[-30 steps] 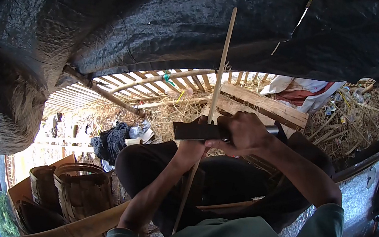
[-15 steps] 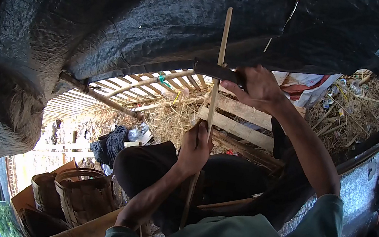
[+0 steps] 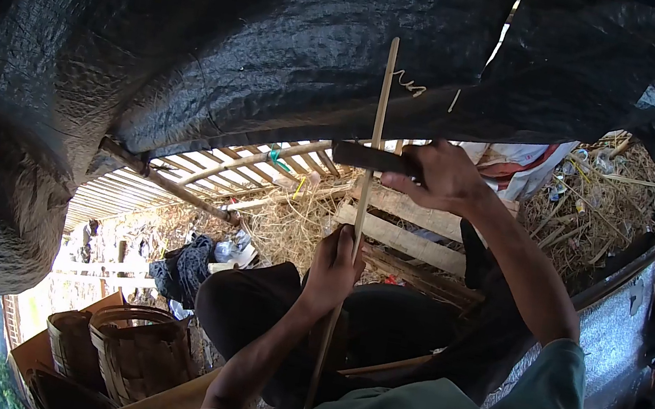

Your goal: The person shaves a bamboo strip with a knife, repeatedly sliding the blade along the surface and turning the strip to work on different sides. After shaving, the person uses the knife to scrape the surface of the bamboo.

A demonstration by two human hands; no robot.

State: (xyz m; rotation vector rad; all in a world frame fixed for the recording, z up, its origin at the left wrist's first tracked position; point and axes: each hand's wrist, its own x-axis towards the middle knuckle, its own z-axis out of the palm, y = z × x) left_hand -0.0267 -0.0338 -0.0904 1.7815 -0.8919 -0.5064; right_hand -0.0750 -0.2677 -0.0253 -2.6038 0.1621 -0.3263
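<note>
Tarp (image 3: 268, 41), one, black. Woven baskets (image 3: 148, 360), at least two, insides too dark to read. Stick (image 3: 383, 102), one, running from lap (image 3: 404, 315) past tarp's lower edge; left hand (image 3: 330, 278) clasps it, right hand (image 3: 449, 178) grips one dark blade (image 3: 356, 156) across it.

No text, label, brand, number or sign could be read, whether on the blade (image 3: 359, 156) across the pale strip (image 3: 385, 98), the black sheeting (image 3: 284, 44) behind its upper end or the sack (image 3: 527, 169) to its right.
</note>
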